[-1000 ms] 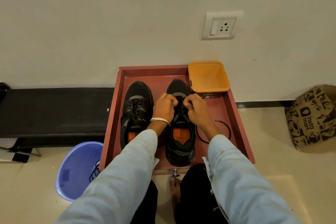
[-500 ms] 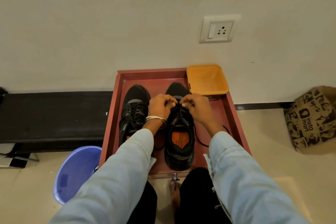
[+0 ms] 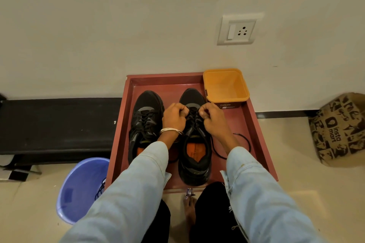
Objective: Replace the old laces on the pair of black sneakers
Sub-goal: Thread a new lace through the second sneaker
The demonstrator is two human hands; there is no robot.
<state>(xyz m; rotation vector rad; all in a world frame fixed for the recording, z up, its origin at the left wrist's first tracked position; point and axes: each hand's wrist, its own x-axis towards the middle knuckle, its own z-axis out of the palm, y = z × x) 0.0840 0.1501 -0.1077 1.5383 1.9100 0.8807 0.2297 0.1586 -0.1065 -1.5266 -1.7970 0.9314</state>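
Note:
Two black sneakers stand side by side, toes to the wall, in a red tray (image 3: 254, 120). The left sneaker (image 3: 145, 120) is laced. Over the front eyelets of the right sneaker (image 3: 194, 156) both my hands work. My left hand (image 3: 174, 117) has its fingers curled, pinching the black lace (image 3: 241, 144) at the eyelets. My right hand (image 3: 212, 119) pinches the lace on the other side. A loose end of that lace curves over the tray floor to the right of the shoe.
An empty orange tub (image 3: 226, 87) sits in the tray's back right corner. A blue bin (image 3: 81, 189) with black laces inside stands on the floor at left. A black bench (image 3: 57, 124) runs along the wall; a printed paper bag (image 3: 337, 130) at right.
Both hands stay at the right sneaker's front eyelets. The loose lace end at right has shifted, drawing in and then looping out again across the tray floor.

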